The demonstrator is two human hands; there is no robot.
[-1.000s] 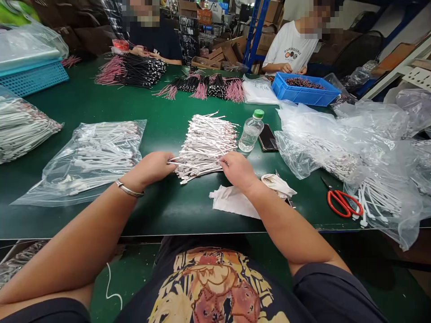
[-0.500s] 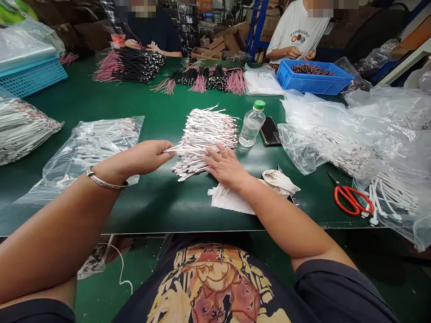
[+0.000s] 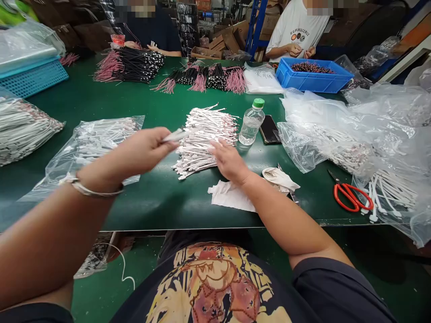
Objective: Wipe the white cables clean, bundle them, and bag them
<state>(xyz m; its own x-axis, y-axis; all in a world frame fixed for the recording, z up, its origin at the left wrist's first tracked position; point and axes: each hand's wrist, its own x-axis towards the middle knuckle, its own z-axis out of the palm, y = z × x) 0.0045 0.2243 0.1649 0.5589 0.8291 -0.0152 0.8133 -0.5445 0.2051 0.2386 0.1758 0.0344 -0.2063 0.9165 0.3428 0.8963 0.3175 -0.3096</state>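
A pile of white cables [image 3: 208, 134] lies on the green table, white connectors at its left and pinkish ends at its right. My left hand [image 3: 148, 148] is closed on a small bunch of white cables [image 3: 177, 134], raised at the pile's left side; the bunch is blurred. My right hand [image 3: 230, 161] is at the lower right of the pile, fingers apart, with nothing visible in it. A white cloth [image 3: 230, 196] lies partly under my right forearm.
A bottle [image 3: 251, 123] and a phone [image 3: 270, 130] stand and lie right of the pile. Red scissors [image 3: 352, 196] lie near bagged cables [image 3: 393, 193]. Another cable bag [image 3: 101, 139] is left. Two people sit opposite, beyond a blue bin [image 3: 313, 80].
My left hand has risen slightly with the bunch, which has come away from the pile's left edge. My right hand has drawn back a little to the right.
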